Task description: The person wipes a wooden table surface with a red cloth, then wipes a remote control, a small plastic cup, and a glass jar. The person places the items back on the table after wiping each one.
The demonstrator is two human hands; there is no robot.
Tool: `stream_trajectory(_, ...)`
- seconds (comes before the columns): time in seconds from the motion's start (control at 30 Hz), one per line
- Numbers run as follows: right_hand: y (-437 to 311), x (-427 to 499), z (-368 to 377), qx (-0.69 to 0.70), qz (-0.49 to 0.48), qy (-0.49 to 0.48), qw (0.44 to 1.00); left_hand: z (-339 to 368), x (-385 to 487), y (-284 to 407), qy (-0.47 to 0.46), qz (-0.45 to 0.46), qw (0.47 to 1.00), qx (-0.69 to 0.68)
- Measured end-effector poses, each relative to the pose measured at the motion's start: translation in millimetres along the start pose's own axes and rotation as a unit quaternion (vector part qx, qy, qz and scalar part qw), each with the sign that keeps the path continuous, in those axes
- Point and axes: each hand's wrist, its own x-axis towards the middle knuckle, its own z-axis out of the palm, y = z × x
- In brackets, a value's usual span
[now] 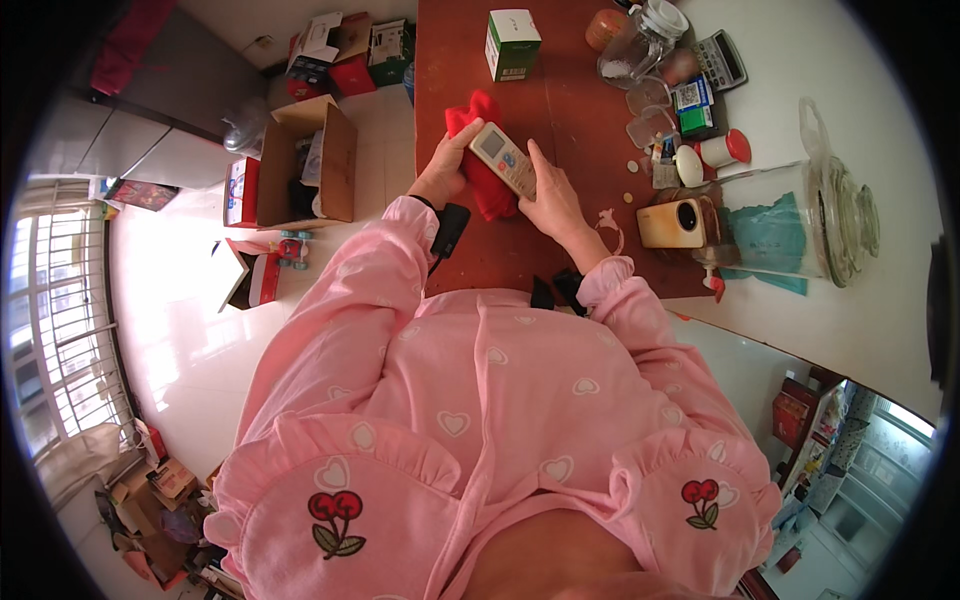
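Note:
Both hands hold a pale remote control (504, 157) with a small grey screen and coloured buttons, tilted over the red-brown table. My left hand (448, 161) grips its upper left end, the thumb along the edge by the screen. Around the lower right end are the fingers of my right hand (553, 196). A bright red cloth (487, 191) lies bunched under the remote and against my left hand; the remote hides part of it. Whether the left fingers also pinch the cloth, I cannot tell.
On the table (577, 97) stand a green-and-white box (513, 45), a lidded glass jar (637, 49), a calculator (720, 60) and a phone in a yellowish case (671, 225). A large glass jar (780, 225) lies at the right. An open cardboard box (337, 165) sits on the floor, left.

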Motion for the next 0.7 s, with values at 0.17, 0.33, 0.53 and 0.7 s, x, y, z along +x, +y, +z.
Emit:
stream_trajectory(0.17,6,3,10,0.005,0.020,0.009,1.000,-9,7,-5,-0.005,0.012,1.000,0.023)
stream_trajectory(0.33,9,11,5,-0.006,0.049,-0.019,0.999,-14,10,-8,0.029,0.012,0.999,-0.003)
stream_trajectory(0.53,17,48,-9,-0.030,0.120,0.054,0.991,-20,9,-6,0.036,-0.019,0.997,-0.068)
stream_trajectory(0.7,19,86,-18,-0.107,0.145,0.040,0.983,-21,13,-8,0.012,-0.008,0.998,-0.058)
